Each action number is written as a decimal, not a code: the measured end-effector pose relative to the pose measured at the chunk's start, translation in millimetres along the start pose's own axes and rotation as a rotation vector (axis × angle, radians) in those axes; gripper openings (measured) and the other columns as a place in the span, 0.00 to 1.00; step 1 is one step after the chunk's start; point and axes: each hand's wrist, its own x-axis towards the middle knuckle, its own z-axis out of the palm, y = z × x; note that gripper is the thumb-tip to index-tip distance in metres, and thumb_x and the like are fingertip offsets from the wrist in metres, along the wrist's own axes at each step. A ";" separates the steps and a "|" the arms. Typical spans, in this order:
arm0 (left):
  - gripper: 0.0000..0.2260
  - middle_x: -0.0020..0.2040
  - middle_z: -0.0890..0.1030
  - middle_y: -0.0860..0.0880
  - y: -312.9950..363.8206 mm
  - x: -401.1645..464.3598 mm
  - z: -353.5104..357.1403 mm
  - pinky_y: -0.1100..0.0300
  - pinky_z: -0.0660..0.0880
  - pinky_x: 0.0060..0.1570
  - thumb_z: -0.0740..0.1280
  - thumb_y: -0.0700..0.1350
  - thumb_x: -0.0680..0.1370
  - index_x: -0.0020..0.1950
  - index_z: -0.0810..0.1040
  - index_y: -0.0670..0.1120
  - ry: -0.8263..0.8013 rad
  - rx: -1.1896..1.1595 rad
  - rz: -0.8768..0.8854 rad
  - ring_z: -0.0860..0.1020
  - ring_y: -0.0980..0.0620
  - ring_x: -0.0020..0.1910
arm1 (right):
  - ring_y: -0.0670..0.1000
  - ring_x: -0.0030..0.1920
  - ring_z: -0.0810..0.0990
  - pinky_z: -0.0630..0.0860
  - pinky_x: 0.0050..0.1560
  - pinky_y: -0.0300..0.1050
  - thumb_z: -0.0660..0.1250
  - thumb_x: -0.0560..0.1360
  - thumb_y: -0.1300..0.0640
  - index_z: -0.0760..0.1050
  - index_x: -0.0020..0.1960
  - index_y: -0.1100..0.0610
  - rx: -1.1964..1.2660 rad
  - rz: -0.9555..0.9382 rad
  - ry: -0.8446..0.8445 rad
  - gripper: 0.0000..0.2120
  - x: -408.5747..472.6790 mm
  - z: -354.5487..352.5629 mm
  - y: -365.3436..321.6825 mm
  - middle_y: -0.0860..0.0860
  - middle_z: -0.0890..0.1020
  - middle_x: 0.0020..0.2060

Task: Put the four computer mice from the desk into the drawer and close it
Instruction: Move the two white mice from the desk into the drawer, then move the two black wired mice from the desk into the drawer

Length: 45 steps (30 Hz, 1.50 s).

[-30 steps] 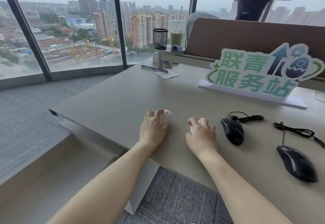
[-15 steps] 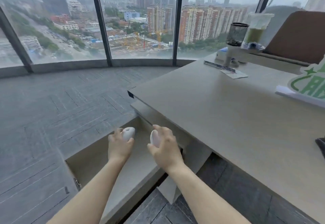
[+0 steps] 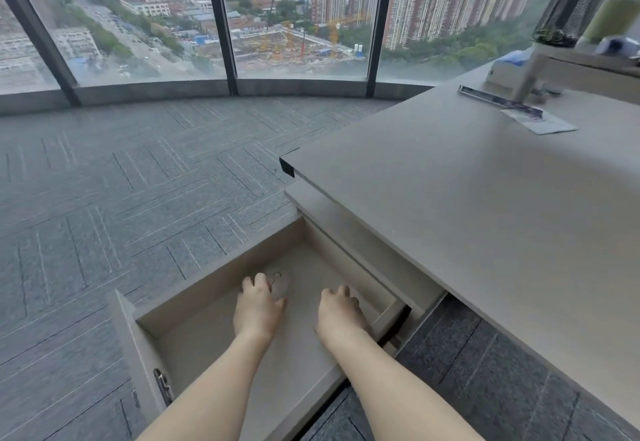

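Observation:
The beige drawer (image 3: pixel 211 269) stands pulled out below the desk (image 3: pixel 485 215), and both my hands are down inside it. My left hand (image 3: pixel 258 310) rests its fingers on a white mouse (image 3: pixel 281 284) that lies against the drawer floor near the back wall. My right hand (image 3: pixel 341 317) is curled palm-down near the drawer's right wall; the second white mouse is hidden under it. The two black mice are outside the view.
On the desk's far right are a mesh pen cup (image 3: pixel 571 7), a white riser shelf (image 3: pixel 568 71), a dark flat strip (image 3: pixel 485 96) and a paper card (image 3: pixel 540 122). Grey carpet (image 3: pixel 121 198) runs left to the windows. A metal latch (image 3: pixel 162 385) sits on the drawer's front panel.
Both hands lifted the white mice off the desk, carried them left and lowered them into the open drawer. My view swung left and down, so the black mice left the frame.

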 end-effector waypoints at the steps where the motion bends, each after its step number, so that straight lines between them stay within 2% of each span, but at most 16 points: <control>1: 0.15 0.58 0.72 0.41 -0.6 1.5 2.0 0.49 0.70 0.53 0.69 0.49 0.74 0.55 0.71 0.42 -0.002 -0.007 0.005 0.73 0.37 0.57 | 0.61 0.65 0.70 0.75 0.58 0.54 0.61 0.77 0.63 0.64 0.68 0.59 -0.017 0.001 0.000 0.20 0.8 0.4 0.7 0.60 0.65 0.67; 3: 0.14 0.59 0.73 0.40 -0.9 1.0 1.7 0.50 0.70 0.56 0.66 0.48 0.76 0.56 0.73 0.42 -0.006 -0.028 0.009 0.72 0.37 0.58 | 0.61 0.65 0.70 0.74 0.58 0.53 0.59 0.78 0.63 0.64 0.69 0.59 -0.006 -0.004 0.003 0.20 -4.5 -7.4 0.5 0.61 0.64 0.68; 5: 0.12 0.60 0.74 0.39 1.0 -4.7 -2.2 0.50 0.69 0.58 0.63 0.46 0.77 0.57 0.76 0.42 0.035 -0.089 0.034 0.72 0.37 0.58 | 0.61 0.62 0.72 0.73 0.53 0.51 0.59 0.78 0.60 0.67 0.66 0.60 0.084 -0.051 0.080 0.17 -15.5 -20.2 1.8 0.60 0.67 0.67; 9: 0.10 0.58 0.76 0.41 32.9 -26.4 -27.9 0.51 0.68 0.60 0.62 0.42 0.77 0.55 0.79 0.43 0.168 -0.293 0.163 0.74 0.39 0.57 | 0.58 0.48 0.77 0.74 0.47 0.50 0.57 0.78 0.59 0.72 0.50 0.58 0.360 -0.233 0.346 0.07 -66.0 -64.6 18.7 0.56 0.76 0.52; 15: 0.09 0.52 0.80 0.47 157.6 -103.1 -67.1 0.64 0.68 0.50 0.62 0.40 0.78 0.54 0.79 0.44 0.229 -0.526 0.516 0.76 0.53 0.48 | 0.50 0.35 0.77 0.71 0.36 0.39 0.63 0.77 0.60 0.76 0.42 0.58 0.534 -0.340 0.778 0.07 -166.5 -140.5 84.7 0.51 0.80 0.35; 18: 0.08 0.50 0.79 0.50 216.0 -157.3 -64.2 0.63 0.69 0.47 0.62 0.40 0.77 0.53 0.79 0.44 0.170 -0.604 0.644 0.77 0.54 0.47 | 0.51 0.35 0.78 0.74 0.37 0.44 0.64 0.77 0.59 0.77 0.44 0.55 0.579 -0.239 0.909 0.05 -204.9 -161.3 142.3 0.51 0.82 0.35; 21: 0.07 0.50 0.81 0.48 264.3 -206.0 -40.3 0.62 0.71 0.45 0.63 0.41 0.77 0.53 0.79 0.45 0.000 -0.620 0.737 0.79 0.52 0.46 | 0.53 0.42 0.80 0.76 0.41 0.48 0.64 0.76 0.57 0.77 0.43 0.52 0.544 -0.081 1.024 0.05 -233.6 -168.3 215.9 0.50 0.83 0.39; 24: 0.10 0.56 0.80 0.45 310.1 -257.2 -3.6 0.57 0.75 0.49 0.64 0.43 0.76 0.57 0.77 0.47 -0.220 -0.542 0.820 0.79 0.49 0.49 | 0.56 0.49 0.78 0.74 0.50 0.50 0.64 0.75 0.60 0.79 0.45 0.54 0.485 0.096 1.162 0.05 -264.5 -167.7 300.7 0.52 0.83 0.45; 27: 0.17 0.64 0.74 0.46 349.9 -305.8 31.9 0.56 0.74 0.52 0.65 0.46 0.76 0.64 0.73 0.48 -0.350 -0.423 0.887 0.77 0.49 0.51 | 0.61 0.52 0.76 0.70 0.55 0.51 0.67 0.72 0.63 0.80 0.49 0.57 0.339 0.339 1.290 0.07 -294.8 -160.4 380.8 0.55 0.84 0.50; 29: 0.22 0.67 0.70 0.46 372.7 -331.2 54.7 0.57 0.73 0.51 0.65 0.49 0.75 0.69 0.69 0.51 -0.418 -0.350 0.893 0.76 0.49 0.53 | 0.64 0.55 0.75 0.69 0.59 0.53 0.68 0.71 0.61 0.79 0.55 0.57 0.284 0.495 1.259 0.13 -311.9 -153.9 424.6 0.57 0.81 0.56; 32: 0.28 0.72 0.66 0.46 401.3 -358.4 87.7 0.52 0.73 0.60 0.66 0.54 0.72 0.72 0.65 0.56 -0.447 -0.245 0.900 0.71 0.43 0.66 | 0.65 0.62 0.70 0.68 0.63 0.54 0.68 0.72 0.52 0.73 0.66 0.53 0.298 0.693 1.044 0.22 -326.4 -141.0 473.7 0.59 0.74 0.64; 34: 0.30 0.72 0.65 0.45 417.4 -370.8 105.6 0.49 0.71 0.61 0.65 0.56 0.71 0.72 0.63 0.56 -0.398 -0.156 0.902 0.69 0.40 0.67 | 0.65 0.64 0.69 0.68 0.65 0.55 0.67 0.72 0.47 0.68 0.68 0.50 0.331 0.726 0.931 0.26 -328.6 -131.5 494.9 0.60 0.72 0.66; 36: 0.30 0.71 0.65 0.43 431.6 -378.3 118.9 0.49 0.69 0.61 0.64 0.57 0.71 0.73 0.62 0.55 -0.321 -0.062 0.890 0.68 0.39 0.65 | 0.65 0.65 0.68 0.69 0.66 0.55 0.68 0.72 0.46 0.66 0.70 0.48 0.391 0.719 0.883 0.28 -327.1 -124.8 506.2 0.61 0.70 0.67; 40: 0.28 0.65 0.72 0.42 450.9 -379.2 137.3 0.48 0.66 0.61 0.65 0.58 0.70 0.69 0.66 0.54 -0.187 0.058 0.885 0.70 0.39 0.64 | 0.63 0.61 0.71 0.70 0.61 0.53 0.66 0.74 0.49 0.66 0.71 0.50 0.366 0.682 0.924 0.27 -322.6 -122.5 510.6 0.61 0.76 0.63; 43: 0.21 0.59 0.75 0.40 456.6 -375.1 139.0 0.48 0.66 0.58 0.66 0.52 0.71 0.63 0.68 0.50 -0.121 0.081 0.874 0.71 0.38 0.61 | 0.64 0.59 0.70 0.71 0.59 0.53 0.66 0.74 0.52 0.67 0.71 0.51 0.368 0.649 0.960 0.26 -324.7 -123.3 508.6 0.62 0.76 0.61; 45: 0.18 0.57 0.76 0.40 454.5 -370.2 134.4 0.48 0.67 0.56 0.64 0.49 0.72 0.61 0.68 0.48 -0.140 0.017 0.834 0.71 0.38 0.59 | 0.64 0.58 0.71 0.71 0.56 0.52 0.66 0.74 0.53 0.67 0.71 0.51 0.400 0.639 0.980 0.26 -330.3 -127.7 502.0 0.63 0.76 0.58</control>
